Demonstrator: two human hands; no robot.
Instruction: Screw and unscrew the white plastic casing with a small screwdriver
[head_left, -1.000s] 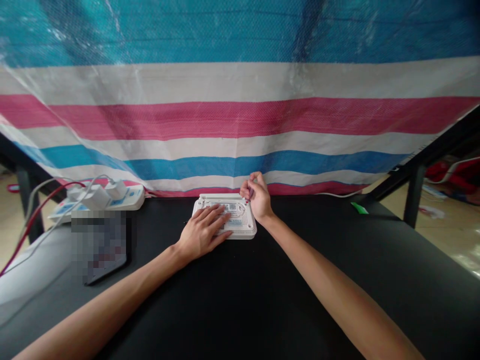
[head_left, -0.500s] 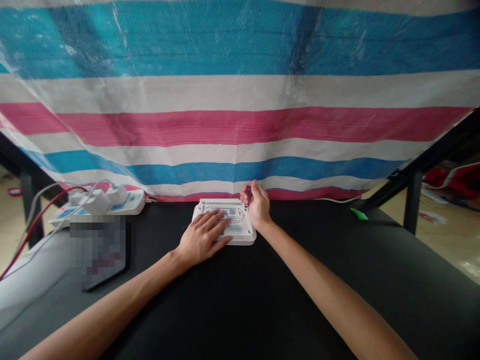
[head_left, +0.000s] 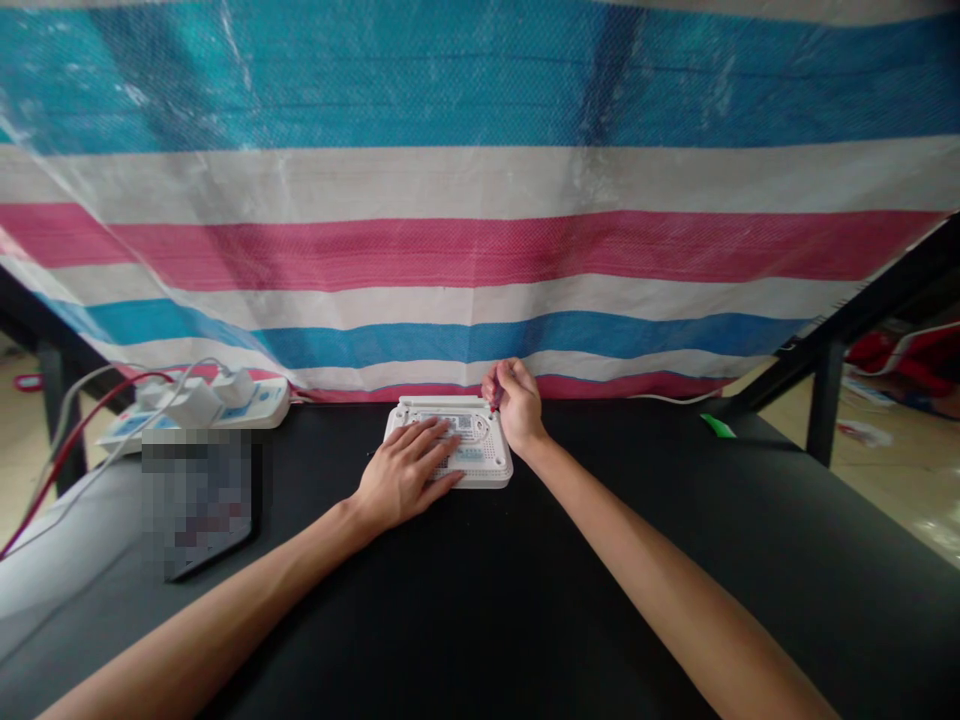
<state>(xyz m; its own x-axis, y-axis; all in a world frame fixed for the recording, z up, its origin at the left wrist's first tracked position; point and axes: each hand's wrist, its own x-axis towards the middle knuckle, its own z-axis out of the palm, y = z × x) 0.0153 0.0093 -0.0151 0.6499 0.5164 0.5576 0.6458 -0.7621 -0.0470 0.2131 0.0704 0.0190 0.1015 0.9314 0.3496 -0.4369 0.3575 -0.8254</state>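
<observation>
A white router (head_left: 491, 470) lies face down on the black table, its label and vent holes upward. Its folded antennas run along the far edge. My left hand (head_left: 401, 470) rests flat across the router's left half, fingers stretched and slightly apart, covering part of the label. At the far right corner, my right hand (head_left: 519, 405) is closed around a small dark reddish screwdriver (head_left: 496, 388). Most of the screwdriver is hidden by the fingers, and its lower end points down at the router's corner.
On the left stands a white power strip (head_left: 259, 408) with plugs and cables. A dark flat device (head_left: 225, 500), partly blurred out, lies before it. A green scrap (head_left: 718, 426) sits at the table's right. Behind hangs a striped sheet (head_left: 480, 250).
My right hand has turned slightly around the screwdriver, its fingers shifting a little at the same corner. The left hand and the router stay in place.
</observation>
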